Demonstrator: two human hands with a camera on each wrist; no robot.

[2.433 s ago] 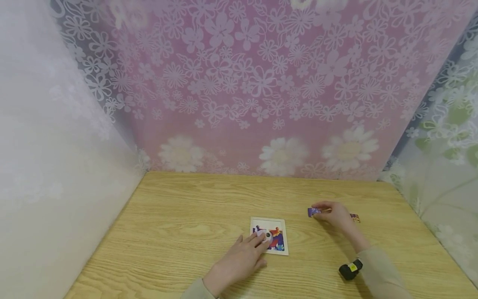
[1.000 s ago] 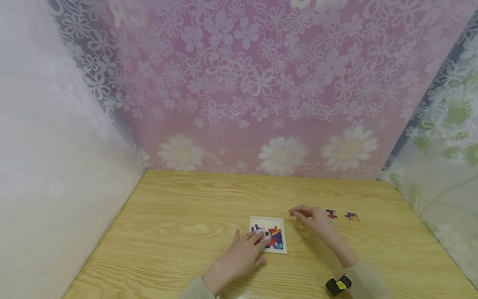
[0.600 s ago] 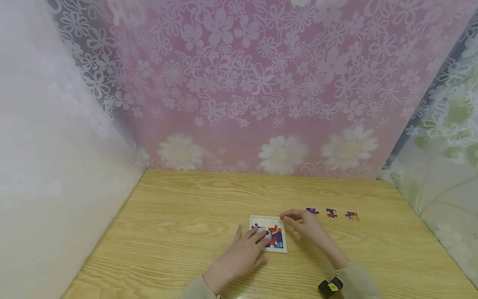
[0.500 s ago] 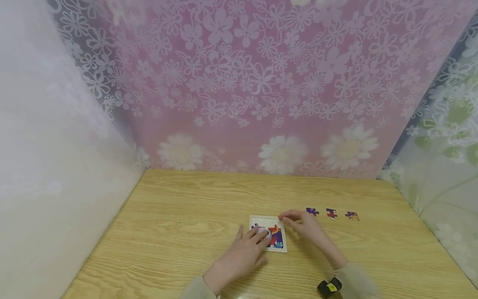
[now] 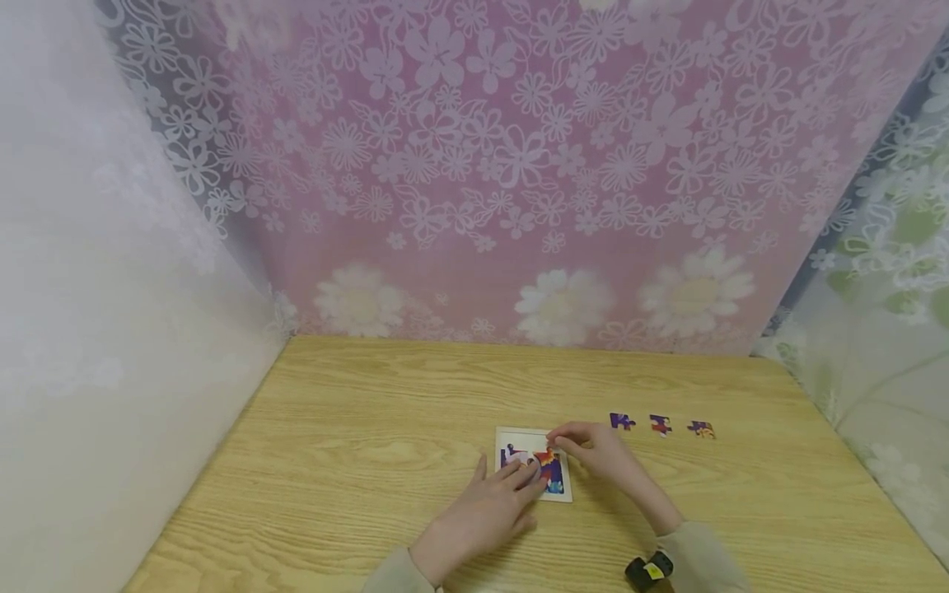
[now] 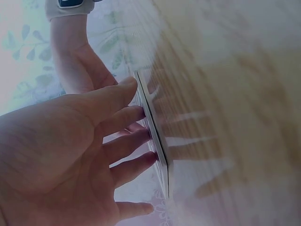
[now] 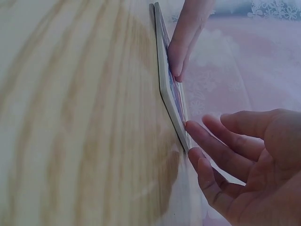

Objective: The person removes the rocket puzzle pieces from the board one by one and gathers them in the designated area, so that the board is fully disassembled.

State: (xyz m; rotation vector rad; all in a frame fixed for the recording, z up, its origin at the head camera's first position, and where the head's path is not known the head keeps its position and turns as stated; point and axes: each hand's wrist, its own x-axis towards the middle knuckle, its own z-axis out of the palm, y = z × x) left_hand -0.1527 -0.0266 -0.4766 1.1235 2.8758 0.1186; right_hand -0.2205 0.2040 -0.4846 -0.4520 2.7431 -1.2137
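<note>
A small jigsaw puzzle in a white tray (image 5: 567, 486) lies on the wooden table, its picture in purple, red and orange covering the lower part. My left hand (image 5: 485, 506) lies across it from the lower left, fingers spread, fingertips touching the picture. In the left wrist view, the fingertips of the left hand (image 6: 89, 150) meet the tray's thin edge (image 6: 155, 132). At the tray's top right corner is my right hand (image 5: 596, 449), thumb and forefinger close together. In the right wrist view, the loosely bent fingers of the right hand (image 7: 240, 160) touch the tray's edge (image 7: 171, 103), with no piece visible between them.
Three loose jigsaw pieces lie in a row to the right: a purple one (image 5: 621, 422), a purple and red one (image 5: 660, 424) and a purple and orange one (image 5: 700, 429). A black wrist device (image 5: 648, 571) sits by the right sleeve. Flowered curtains (image 5: 519, 206) enclose the table (image 5: 371, 412).
My right hand let go of the purple piece at the row's left end and moved left to the tray's top right corner. My left hand stays on the puzzle.
</note>
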